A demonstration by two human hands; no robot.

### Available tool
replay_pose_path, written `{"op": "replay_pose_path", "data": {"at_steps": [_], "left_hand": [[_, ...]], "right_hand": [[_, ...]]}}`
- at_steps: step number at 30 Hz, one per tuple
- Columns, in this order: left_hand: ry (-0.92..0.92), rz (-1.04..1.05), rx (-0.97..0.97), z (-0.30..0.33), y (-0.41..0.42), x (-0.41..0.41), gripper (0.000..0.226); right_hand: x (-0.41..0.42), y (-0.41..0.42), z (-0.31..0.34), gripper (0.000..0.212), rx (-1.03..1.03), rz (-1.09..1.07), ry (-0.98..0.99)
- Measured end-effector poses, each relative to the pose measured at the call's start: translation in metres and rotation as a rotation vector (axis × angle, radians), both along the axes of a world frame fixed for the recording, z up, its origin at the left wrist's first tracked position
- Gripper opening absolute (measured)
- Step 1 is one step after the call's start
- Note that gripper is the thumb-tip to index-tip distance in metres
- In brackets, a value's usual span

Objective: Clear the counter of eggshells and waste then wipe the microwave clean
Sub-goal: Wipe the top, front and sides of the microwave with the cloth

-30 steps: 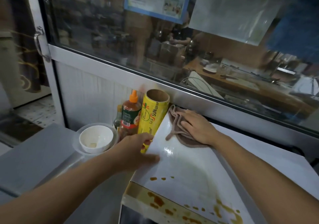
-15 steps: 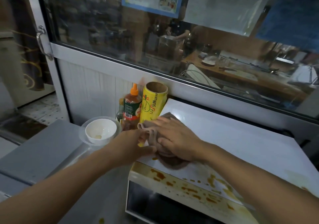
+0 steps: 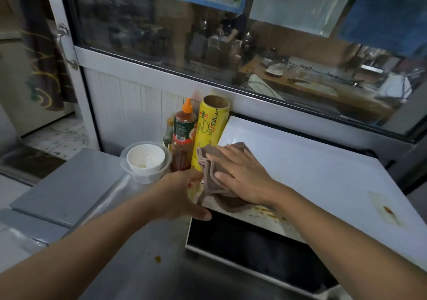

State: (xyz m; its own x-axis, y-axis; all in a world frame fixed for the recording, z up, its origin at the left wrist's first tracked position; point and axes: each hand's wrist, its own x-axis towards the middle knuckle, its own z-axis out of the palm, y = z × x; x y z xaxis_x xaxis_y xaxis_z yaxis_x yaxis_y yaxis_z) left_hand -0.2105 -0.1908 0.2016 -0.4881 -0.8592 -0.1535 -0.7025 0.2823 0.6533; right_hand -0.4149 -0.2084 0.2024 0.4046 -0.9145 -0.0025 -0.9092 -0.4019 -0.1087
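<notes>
Microwave (image 3: 312, 179) top white, orange-stained front edge, brown cloth (image 3: 221, 198) pressed flat

A grey metal worktop (image 3: 69, 184) runs below a glazed partition. On it, at the right, stands a white microwave (image 3: 312, 184), its top front edge spotted with orange-brown stains. Just beside the microwave's left side, at the back, stand a yellow roll of cling wrap (image 3: 209, 133), a chili sauce bottle (image 3: 183, 138) with an orange cap, and a white bowl (image 3: 145, 157) nested in a clear plastic container (image 3: 138, 177). A small orange spot (image 3: 157, 258) marks the worktop's near part.
</notes>
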Motion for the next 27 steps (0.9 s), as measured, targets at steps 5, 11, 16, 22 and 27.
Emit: {"op": "replay_pose_path", "data": {"at_steps": [5, 11, 16, 22, 27], "left_hand": [[-0.006, 0.062, -0.087, -0.007, 0.007, 0.0, 0.062], [-0.035, 0.051, -0.283, -0.006, 0.016, -0.013, 0.098], [-0.094, -0.027, -0.348, -0.006, 0.019, -0.018, 0.092], [-0.195, -0.01, -0.445, -0.002, 0.019, -0.025, 0.087], [-0.265, -0.013, -0.516, 0.003, 0.023, -0.044, 0.085]], "right_hand": [[0.012, 0.051, -0.003, 0.059, -0.112, -0.021, 0.123], [-0.056, 0.109, -0.004, 0.063, -0.137, -0.16, 0.218], [-0.078, 0.146, -0.005, 0.076, -0.191, -0.505, 0.201], [-0.002, 0.104, -0.012, 0.07, -0.228, -0.506, 0.149], [-0.03, 0.113, -0.009, 0.056, -0.136, -0.317, 0.093]]}}
